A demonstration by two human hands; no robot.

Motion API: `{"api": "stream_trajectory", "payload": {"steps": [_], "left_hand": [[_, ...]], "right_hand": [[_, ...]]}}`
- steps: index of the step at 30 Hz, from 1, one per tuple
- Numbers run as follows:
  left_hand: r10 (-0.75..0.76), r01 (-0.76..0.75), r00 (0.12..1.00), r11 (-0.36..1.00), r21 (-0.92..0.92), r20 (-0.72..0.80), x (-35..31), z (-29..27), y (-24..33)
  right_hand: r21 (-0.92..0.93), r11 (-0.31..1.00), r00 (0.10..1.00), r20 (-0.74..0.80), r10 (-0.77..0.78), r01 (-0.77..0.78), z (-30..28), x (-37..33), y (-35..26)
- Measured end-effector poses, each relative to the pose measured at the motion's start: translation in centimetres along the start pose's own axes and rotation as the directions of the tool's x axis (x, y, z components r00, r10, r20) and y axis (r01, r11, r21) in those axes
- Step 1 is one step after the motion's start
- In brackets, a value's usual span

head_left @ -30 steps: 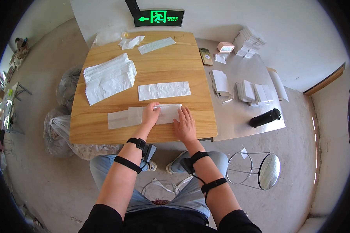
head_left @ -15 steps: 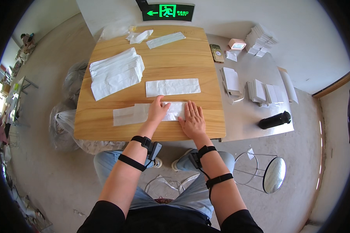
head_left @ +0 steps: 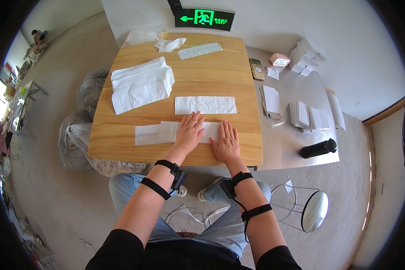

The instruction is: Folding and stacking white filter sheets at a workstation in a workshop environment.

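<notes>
A white paper-like strip (head_left: 168, 131) of overlapping layers lies near the front edge of the wooden desk (head_left: 211, 74); the left hand (head_left: 190, 132) rests across it, and the right hand (head_left: 227, 141) covers its right end; each grip is flat and fully opened out, grasping nothing; just beyond lies a creased white piece (head_left: 205, 105); farther left sits a white stack (head_left: 141, 85); a black bottle (head_left: 318, 149) is on the metal desk (head_left: 283, 155) at right.

The person's left hand (head_left: 190, 131) and right hand (head_left: 227, 144) rest flat on thin white sheeting (head_left: 168, 132) lying along the wooden table (head_left: 207, 81).
</notes>
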State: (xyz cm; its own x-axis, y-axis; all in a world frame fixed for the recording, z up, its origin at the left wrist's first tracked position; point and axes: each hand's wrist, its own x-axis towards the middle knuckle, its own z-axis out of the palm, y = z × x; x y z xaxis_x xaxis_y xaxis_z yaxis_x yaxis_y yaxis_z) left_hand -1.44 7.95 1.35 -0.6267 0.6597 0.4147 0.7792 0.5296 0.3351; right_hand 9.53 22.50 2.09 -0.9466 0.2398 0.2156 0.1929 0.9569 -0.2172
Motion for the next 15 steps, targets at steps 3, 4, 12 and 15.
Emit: {"api": "stream_trajectory", "payload": {"steps": [3, 4, 12, 15], "left_hand": [[-0.016, 0.013, 0.999, 0.998, 0.056, 0.05, -0.6, 0.8, -0.7], [-0.02, 0.018, 0.999, 0.999, 0.051, 0.049, -0.9, 1.0, -0.9], [-0.037, 0.029, 0.995, 0.996, 0.09, 0.089, -1.5, 0.7, -0.3], [-0.035, 0.027, 0.995, 0.996, 0.086, 0.095, -2.2, 0.4, -0.1]], "right_hand": [[-0.001, 1.0, 0.999, 0.02, -0.026, 0.026, 0.1, 0.9, -0.2], [-0.033, 0.998, 0.997, 0.063, -0.046, 0.048, 0.2, 1.1, -0.3], [-0.028, 0.999, 0.997, 0.069, -0.027, 0.029, 0.3, 0.5, -0.7], [-0.017, 0.999, 0.997, 0.066, -0.027, 0.028, 0.2, -0.2, -1.0]]}}
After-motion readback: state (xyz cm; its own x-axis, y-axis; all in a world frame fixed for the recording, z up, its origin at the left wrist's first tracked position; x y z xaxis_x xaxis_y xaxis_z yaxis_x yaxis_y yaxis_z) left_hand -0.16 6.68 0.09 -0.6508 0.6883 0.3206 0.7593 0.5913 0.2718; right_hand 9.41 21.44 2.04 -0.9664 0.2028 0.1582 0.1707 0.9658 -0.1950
